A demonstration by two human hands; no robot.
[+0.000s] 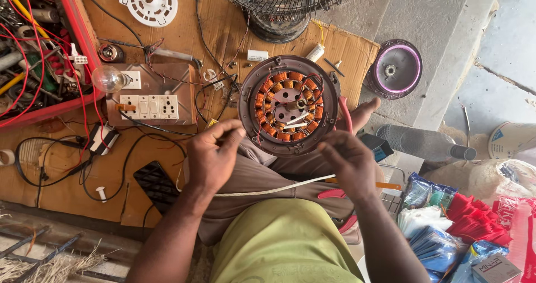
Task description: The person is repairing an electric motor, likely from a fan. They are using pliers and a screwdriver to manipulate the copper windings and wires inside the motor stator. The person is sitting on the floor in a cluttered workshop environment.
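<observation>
While the round fan motor (288, 106) with its ring of copper windings rests on the person's lap, just ahead of both hands, the left hand (213, 155) pinches something too thin to make out, perhaps a wire, and the right hand (347, 164) curls at the rim's near edge, its grip hidden. A white cord (273, 189) runs between the wrists. The switchboard (151, 96) lies left on cardboard.

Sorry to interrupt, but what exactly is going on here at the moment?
A person sits on the floor with an opened fan motor resting on their lap, copper windings showing. The left hand and right hand are at its near rim, fingers pinched as if working a thin wire. A white cord lies across the lap. A switchboard with a bulb sits to the left.
</observation>
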